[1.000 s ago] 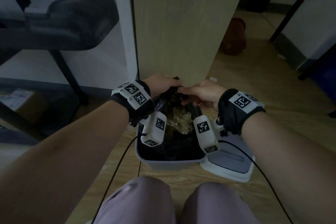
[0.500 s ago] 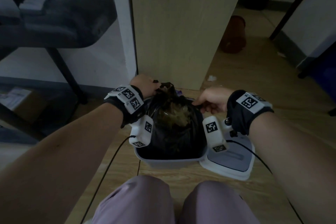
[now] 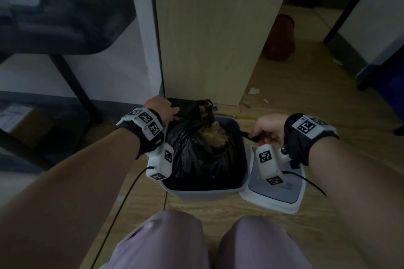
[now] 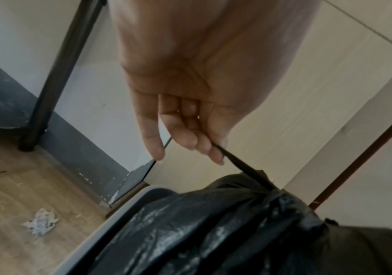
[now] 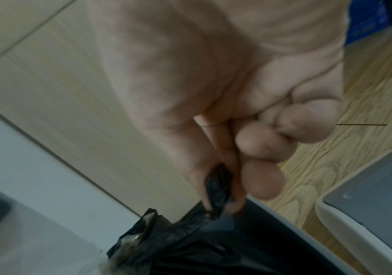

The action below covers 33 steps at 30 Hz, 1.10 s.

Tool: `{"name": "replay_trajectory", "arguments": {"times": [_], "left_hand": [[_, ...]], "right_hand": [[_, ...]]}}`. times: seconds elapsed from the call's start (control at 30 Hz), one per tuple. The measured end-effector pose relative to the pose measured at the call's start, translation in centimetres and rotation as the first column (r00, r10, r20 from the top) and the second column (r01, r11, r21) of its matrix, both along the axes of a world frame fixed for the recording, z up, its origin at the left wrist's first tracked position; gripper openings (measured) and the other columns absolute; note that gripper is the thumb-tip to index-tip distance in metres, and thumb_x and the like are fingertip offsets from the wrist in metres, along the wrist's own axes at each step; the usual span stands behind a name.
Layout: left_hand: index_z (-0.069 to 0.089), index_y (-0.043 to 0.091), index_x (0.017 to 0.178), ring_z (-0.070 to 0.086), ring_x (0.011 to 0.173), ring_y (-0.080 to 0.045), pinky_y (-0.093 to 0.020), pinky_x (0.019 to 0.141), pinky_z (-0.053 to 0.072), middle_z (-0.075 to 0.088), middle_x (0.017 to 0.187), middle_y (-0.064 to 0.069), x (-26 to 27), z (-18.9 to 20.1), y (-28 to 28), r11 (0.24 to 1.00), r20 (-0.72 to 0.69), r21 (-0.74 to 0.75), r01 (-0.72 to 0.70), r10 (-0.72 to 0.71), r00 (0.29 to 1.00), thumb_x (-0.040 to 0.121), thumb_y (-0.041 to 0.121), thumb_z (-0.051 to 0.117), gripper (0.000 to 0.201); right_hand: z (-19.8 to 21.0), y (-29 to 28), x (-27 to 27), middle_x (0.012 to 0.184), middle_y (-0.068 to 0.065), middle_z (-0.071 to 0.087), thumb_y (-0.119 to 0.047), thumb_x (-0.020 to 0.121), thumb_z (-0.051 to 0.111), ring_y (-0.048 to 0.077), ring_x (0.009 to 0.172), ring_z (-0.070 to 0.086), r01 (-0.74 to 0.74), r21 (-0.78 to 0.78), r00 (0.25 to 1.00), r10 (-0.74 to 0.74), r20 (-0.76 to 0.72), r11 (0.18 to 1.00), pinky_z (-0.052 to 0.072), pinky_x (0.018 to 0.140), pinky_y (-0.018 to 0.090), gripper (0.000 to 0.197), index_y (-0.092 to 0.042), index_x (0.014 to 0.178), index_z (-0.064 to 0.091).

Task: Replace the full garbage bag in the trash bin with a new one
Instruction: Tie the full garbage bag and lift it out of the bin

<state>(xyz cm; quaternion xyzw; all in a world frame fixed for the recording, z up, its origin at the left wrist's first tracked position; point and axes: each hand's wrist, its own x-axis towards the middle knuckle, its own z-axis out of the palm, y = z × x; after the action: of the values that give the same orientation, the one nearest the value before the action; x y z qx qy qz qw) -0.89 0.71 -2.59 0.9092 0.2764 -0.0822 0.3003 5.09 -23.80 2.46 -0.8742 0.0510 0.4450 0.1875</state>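
Observation:
A full black garbage bag (image 3: 196, 155) sits in a grey square trash bin (image 3: 203, 192) on the wooden floor, with brownish rubbish showing at its gathered top. My left hand (image 3: 161, 109) pinches one stretched end of the bag (image 4: 239, 165) at the bin's far left. My right hand (image 3: 266, 131) pinches the other end (image 5: 216, 188) over the bin's right rim. The two ends are pulled taut away from each other across the bag's neck.
The bin's lid (image 3: 277, 192) lies on the floor against the bin's right side. A light wooden panel (image 3: 207, 28) stands just behind the bin. A black chair (image 3: 61, 15) is at the left, and a brown pot (image 3: 282, 37) at the back right.
Both hands were together over the bag's middle. They have since moved apart, left hand to the left and right hand to the right, pulling the bag's two ends tight.

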Motion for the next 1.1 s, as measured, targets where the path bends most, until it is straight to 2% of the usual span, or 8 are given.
{"name": "replay_trajectory", "arguments": {"times": [0.1,0.2,0.3,0.47,0.67,0.83,0.97,1.1], "left_hand": [[0.052,0.015,0.062,0.054,0.074,-0.019,-0.026,0.069,0.042,0.059,0.081,-0.007,0.0,-0.2,0.3,1.0,-0.012,0.022,0.012,-0.012,1.0,0.093,0.03,0.05,0.034],[0.057,0.012,0.069,0.05,0.06,-0.015,-0.02,0.054,0.037,0.059,0.077,-0.006,-0.2,0.1,0.5,0.999,-0.016,0.032,0.023,-0.023,1.0,0.092,0.03,0.052,0.03],[0.058,0.01,0.078,0.053,0.068,-0.019,-0.016,0.053,0.034,0.058,0.074,-0.005,-0.5,0.5,0.8,0.998,-0.024,0.055,0.039,-0.038,0.999,0.093,0.03,0.051,0.026],[0.056,0.012,0.069,0.055,0.077,-0.02,-0.028,0.066,0.043,0.059,0.078,-0.007,-0.5,0.6,0.6,0.999,0.008,0.01,0.035,-0.035,0.999,0.094,0.03,0.049,0.032],[0.049,0.012,0.066,0.052,0.06,-0.015,-0.013,0.042,0.046,0.053,0.067,-0.002,0.0,2.3,-0.9,0.901,0.142,-0.434,-0.01,0.079,0.987,0.099,0.021,0.042,0.035],[0.047,0.009,0.068,0.064,0.068,-0.015,-0.026,0.063,0.056,0.066,0.075,-0.004,0.9,3.2,-2.3,0.73,0.208,-0.682,0.057,0.118,0.971,0.098,0.017,0.043,0.031],[0.051,0.009,0.069,0.066,0.055,-0.008,-0.018,0.061,0.056,0.07,0.057,0.002,0.5,3.8,-3.2,0.663,0.212,-0.736,0.136,0.035,0.977,0.098,0.019,0.045,0.031],[0.061,0.011,0.082,0.064,0.058,0.0,-0.015,0.067,0.054,0.067,0.072,0.0,-0.1,4.3,-3.6,0.741,0.269,-0.613,0.275,-0.131,0.954,0.094,0.012,0.053,0.015]], "right_hand": [[-0.1,-0.2,0.0,0.057,0.004,0.042,-0.014,0.094,0.05,0.011,0.043,0.032,-0.013,-0.015,1.0,0.012,-0.015,1.0,0.025,0.033,0.013,0.028,-0.008,0.067,0.05],[-0.2,-0.2,0.1,0.059,0.005,0.042,-0.014,0.094,0.051,0.012,0.046,0.033,-0.014,-0.014,1.0,0.013,-0.022,1.0,0.026,0.033,0.014,0.026,-0.008,0.069,0.051],[-0.1,-0.1,0.1,0.057,0.004,0.045,-0.013,0.094,0.052,0.011,0.042,0.034,0.003,-0.012,1.0,-0.003,-0.01,1.0,0.027,0.031,0.012,0.026,-0.007,0.068,0.052],[0.0,-0.3,0.3,0.04,0.003,0.052,-0.014,0.093,0.053,0.009,0.027,0.036,0.052,-0.013,0.999,-0.052,0.003,0.999,0.027,0.031,0.013,0.024,-0.004,0.071,0.056],[0.4,-0.5,0.9,0.066,0.009,0.061,-0.009,0.091,0.053,0.016,0.055,0.055,0.183,0.16,0.96,-0.211,0.184,0.97,0.044,0.054,0.024,0.009,-0.002,0.088,0.057],[1.6,1.2,1.2,0.074,0.012,0.066,-0.009,0.093,0.049,0.019,0.059,0.063,0.26,0.431,0.895,-0.383,0.229,0.864,0.05,0.051,0.027,0.033,0.001,0.125,0.05],[2.9,2.3,1.0,0.073,0.013,0.063,-0.007,0.093,0.052,0.019,0.058,0.061,0.193,0.547,0.873,-0.397,0.283,0.815,0.051,0.052,0.027,0.02,0.0,0.112,0.056],[3.6,3.1,0.6,0.069,0.011,0.062,-0.008,0.091,0.057,0.019,0.056,0.06,0.132,0.583,0.86,-0.385,0.335,0.802,0.052,0.055,0.028,0.008,-0.004,0.098,0.058]]}}
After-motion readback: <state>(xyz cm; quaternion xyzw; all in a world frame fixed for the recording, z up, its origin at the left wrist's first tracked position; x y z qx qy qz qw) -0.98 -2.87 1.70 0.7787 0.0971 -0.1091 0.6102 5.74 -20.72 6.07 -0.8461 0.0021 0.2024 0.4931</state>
